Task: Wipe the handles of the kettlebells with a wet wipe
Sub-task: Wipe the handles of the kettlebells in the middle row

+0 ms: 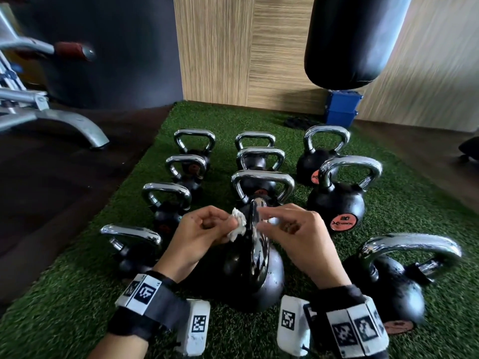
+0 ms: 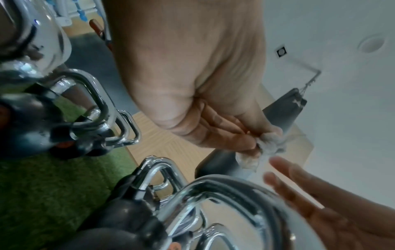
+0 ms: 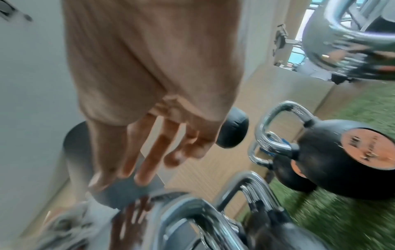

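Several black kettlebells with chrome handles stand on green turf [image 1: 77,294]. The nearest middle kettlebell [image 1: 259,275] shows its handle [image 1: 256,242] edge-on between my hands. My left hand [image 1: 225,225] pinches a crumpled white wet wipe [image 1: 238,224] against the handle's left side near the top. In the left wrist view the left hand's fingertips [image 2: 245,140] hold the wipe [image 2: 269,143] above the handle [image 2: 235,184]. My right hand [image 1: 274,218] hovers at the handle's right side, its fingers [image 3: 138,162] loosely straight and holding nothing, reaching toward the wipe [image 3: 64,228].
Other kettlebells ring the near one: a large one [image 1: 337,203] at right, another [image 1: 388,281] at near right, smaller ones [image 1: 166,203] at left. A black punching bag [image 1: 355,40] hangs over a blue box [image 1: 342,110]. A gym machine [image 1: 51,120] stands left on dark floor.
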The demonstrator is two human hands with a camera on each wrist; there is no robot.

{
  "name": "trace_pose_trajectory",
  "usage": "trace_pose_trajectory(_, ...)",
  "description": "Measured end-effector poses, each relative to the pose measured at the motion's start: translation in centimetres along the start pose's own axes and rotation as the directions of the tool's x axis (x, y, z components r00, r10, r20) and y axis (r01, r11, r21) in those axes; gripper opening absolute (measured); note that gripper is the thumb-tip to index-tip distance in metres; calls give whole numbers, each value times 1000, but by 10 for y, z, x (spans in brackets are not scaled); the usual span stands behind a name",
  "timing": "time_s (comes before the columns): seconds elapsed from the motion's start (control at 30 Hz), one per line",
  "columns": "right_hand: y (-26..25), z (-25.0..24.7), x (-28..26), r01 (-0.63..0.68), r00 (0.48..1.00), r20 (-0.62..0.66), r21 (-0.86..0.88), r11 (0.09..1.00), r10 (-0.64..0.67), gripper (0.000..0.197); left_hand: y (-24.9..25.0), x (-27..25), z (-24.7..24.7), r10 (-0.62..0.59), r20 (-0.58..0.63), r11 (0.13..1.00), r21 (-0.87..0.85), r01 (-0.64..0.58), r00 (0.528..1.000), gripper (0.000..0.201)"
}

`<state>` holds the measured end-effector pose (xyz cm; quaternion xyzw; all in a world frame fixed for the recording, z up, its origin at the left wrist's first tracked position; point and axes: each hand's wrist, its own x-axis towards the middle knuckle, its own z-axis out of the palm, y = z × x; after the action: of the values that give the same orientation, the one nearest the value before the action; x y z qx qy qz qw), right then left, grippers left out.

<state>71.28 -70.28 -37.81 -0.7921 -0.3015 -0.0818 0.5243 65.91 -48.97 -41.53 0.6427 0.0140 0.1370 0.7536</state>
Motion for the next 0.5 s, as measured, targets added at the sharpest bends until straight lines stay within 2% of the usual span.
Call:
trace_pose_trajectory(0.07, -12, 1, 3, 27, 995, 98, 24, 999, -29, 33, 7, 1, 8, 22, 11, 999, -36, -22, 1000, 16)
trace_pose_trajectory(0.23, -16, 9, 7, 56, 998, -4, 66, 996, -56, 31, 20, 2, 19, 71, 19, 994, -88, -69, 997, 13)
trace_pose_trajectory(0.4, -15, 9, 6, 57, 996, -70, 149, 987, -47, 24, 20, 1, 15, 87, 48, 995, 50, -89, 995, 29)
trace_pose_trajectory(0.47, -9, 6, 7, 22, 995, -102, 135, 991, -8, 22, 15, 3, 6, 65, 131, 978, 189, -90, 989, 22)
trace_pose_trajectory(0.5, -5, 4, 7, -1, 992, -124, 126, 992, 17, 21, 10, 5, -1, 31, 190, 944, 316, -91, 981, 26)
